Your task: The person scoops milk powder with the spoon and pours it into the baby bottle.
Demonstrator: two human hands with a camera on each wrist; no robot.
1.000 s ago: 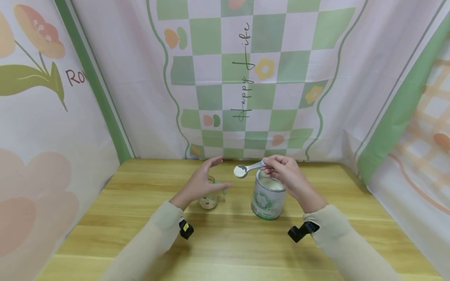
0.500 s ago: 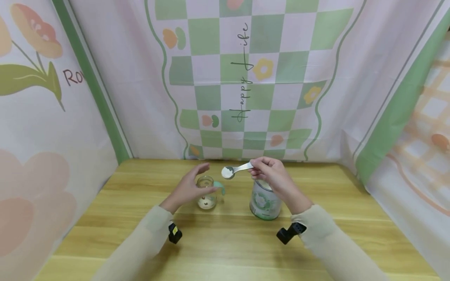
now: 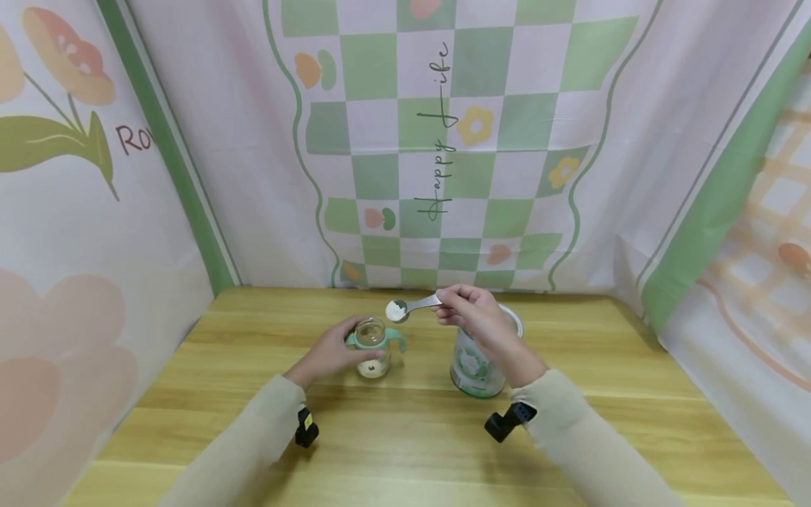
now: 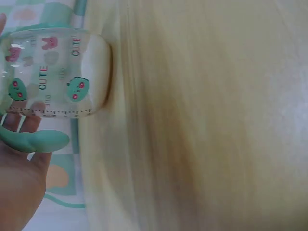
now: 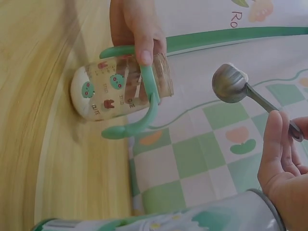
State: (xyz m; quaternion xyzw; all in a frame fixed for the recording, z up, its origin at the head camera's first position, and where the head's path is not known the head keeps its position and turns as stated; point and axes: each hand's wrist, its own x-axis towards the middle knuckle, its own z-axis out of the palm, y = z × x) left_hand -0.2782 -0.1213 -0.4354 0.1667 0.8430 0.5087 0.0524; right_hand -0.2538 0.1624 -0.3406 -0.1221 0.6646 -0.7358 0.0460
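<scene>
A small clear baby bottle point(image 3: 372, 348) with teal handles point(image 5: 139, 115) and cartoon prints stands open on the wooden table point(image 3: 405, 436); a little white powder lies at its bottom point(image 4: 96, 72). My left hand point(image 3: 332, 351) grips it around the neck, the thumb point(image 5: 144, 48) on the handle ring. My right hand point(image 3: 472, 313) pinches the handle of a metal spoon point(image 3: 408, 307) whose bowl point(image 5: 230, 83), heaped with white powder, hovers just above and right of the bottle's mouth. Below my right wrist stands an open powder tin point(image 3: 478, 366) with green print.
Patterned cloth panels point(image 3: 443, 141) wall in the table at the back and on both sides. Bare wooden tabletop stretches in front of the bottle and tin. A small black camera point(image 3: 503, 422) is strapped under each wrist.
My left hand closed from hovering open beside the bottle to gripping its neck. The right hand carried the loaded spoon leftward from above the tin to near the bottle's mouth.
</scene>
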